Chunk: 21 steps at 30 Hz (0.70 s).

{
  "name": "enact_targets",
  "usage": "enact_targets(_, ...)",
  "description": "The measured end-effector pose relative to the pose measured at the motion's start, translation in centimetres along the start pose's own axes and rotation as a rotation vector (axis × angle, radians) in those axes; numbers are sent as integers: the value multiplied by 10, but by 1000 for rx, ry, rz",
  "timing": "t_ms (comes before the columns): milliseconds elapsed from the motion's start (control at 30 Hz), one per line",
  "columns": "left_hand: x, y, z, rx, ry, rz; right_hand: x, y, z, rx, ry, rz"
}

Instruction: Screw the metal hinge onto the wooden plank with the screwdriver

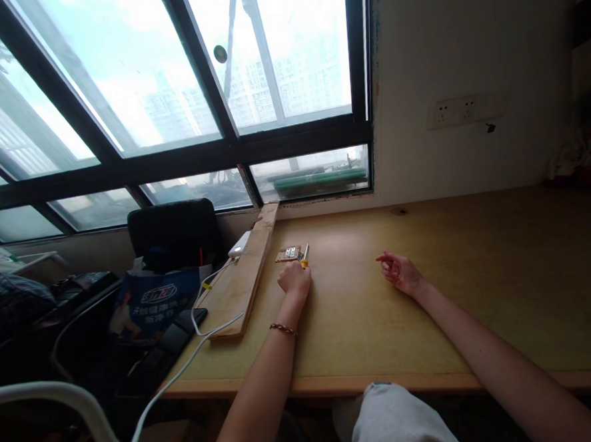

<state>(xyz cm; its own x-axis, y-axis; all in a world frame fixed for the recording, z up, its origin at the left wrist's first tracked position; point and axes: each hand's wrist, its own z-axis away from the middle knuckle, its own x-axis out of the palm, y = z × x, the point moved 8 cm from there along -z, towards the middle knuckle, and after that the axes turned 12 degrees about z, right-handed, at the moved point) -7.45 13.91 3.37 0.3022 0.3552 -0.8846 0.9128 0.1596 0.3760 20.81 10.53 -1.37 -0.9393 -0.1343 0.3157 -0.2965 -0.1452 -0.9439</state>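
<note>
My left hand [294,279] is closed around the yellow handle of a screwdriver [306,254], its metal shaft pointing up and away from me. Just beyond those knuckles, a small brown piece with a pale, dark-marked part on top [288,253] lies on the table; its kind is too small to make out. My right hand [401,273] hovers over or rests on the table further right, palm turned partly inward. Its index finger is stretched out to the left and the other fingers are loosely bent, with nothing visible in them.
Along the left side of the wooden table [363,337] lies a long board [244,284], with a white device [239,244] beside it and a white cable [160,389] trailing across. A black chair [175,221] and a blue bag [154,296] stand left of the table.
</note>
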Motion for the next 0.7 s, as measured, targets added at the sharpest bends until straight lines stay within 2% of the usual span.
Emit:
enact_targets(300,5,0,-1,20,-48,11,0,-1,1,-10,11,23)
enact_targets(567,0,3,4,17,-12,7,1,0,1,-6,1,-3)
enact_targets(633,-7,10,6,69,49,25,1,0,1,-2,1,-14)
enact_targets(700,-13,25,11,215,122,85,1,-1,2,-11,18,-33)
